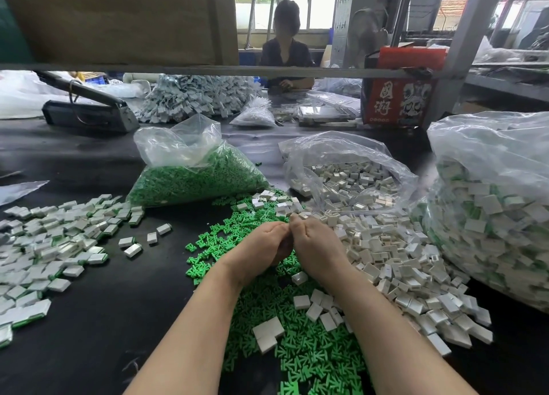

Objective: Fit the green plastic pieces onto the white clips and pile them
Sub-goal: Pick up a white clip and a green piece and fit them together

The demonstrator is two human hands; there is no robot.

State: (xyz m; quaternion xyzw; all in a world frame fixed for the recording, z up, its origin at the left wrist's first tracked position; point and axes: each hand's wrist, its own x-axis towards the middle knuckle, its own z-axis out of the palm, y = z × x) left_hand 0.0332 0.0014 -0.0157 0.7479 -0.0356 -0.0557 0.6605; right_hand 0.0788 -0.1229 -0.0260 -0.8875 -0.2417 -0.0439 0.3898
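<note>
1. Here the left hand [261,243] and the right hand [315,246] meet above the middle of the black table [89,320], knuckles almost touching
2. Both hands have curled fingers that come together at the tips, so I think they press a green piece into a white clip, but the small thing between them is hidden and I cannot tell for sure
3. The loose green pieces [297,350] lie right under the arms, from the middle of the table down to the near edge, so a hand can grab one fast
4. The empty white clips [395,261] spread out on the right side, just beside the right hand, for the same reason
5. The finished pile [53,240], white clips with green showing at their edges, sits on the left side, well apart from the loose parts, so done ones do not mix with the others
6. A bag of green pieces [193,178] and a bag of white clips [347,180] stand open behind the hands, toward the far edge, to give more parts
7. A big bag [490,216] at the right edge holds white clips with green in them
8. Another person [285,47] sits across the far edge of the table
</note>
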